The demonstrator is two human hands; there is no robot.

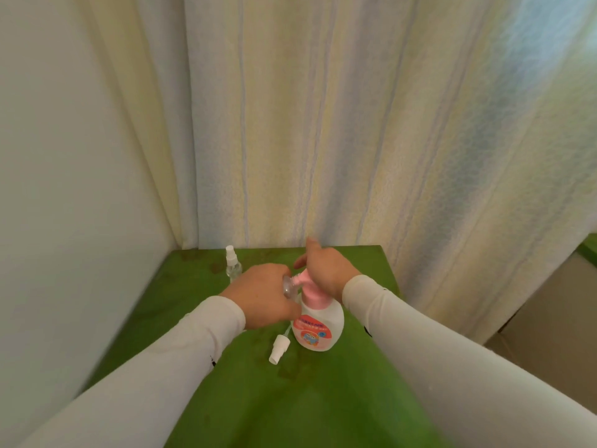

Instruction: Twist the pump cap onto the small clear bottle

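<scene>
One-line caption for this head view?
Right hand presses pink pump bottle while left hand holds a small clear bottle at its spout.

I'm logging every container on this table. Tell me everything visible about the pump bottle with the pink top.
The pump bottle stands upright on the green table. It has a squat white plastic body, a red label with a cartoon figure, and a pink pump head. The right hand rests on the pump; the left hand holds a small clear bottle at its spout.

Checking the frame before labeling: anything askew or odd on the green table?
One thing: a white spray nozzle with its tube lies loose on the table, beside the pump bottle, apart from any bottle. The table also shows dark blotches; stains or wet patches, I cannot tell.
</scene>
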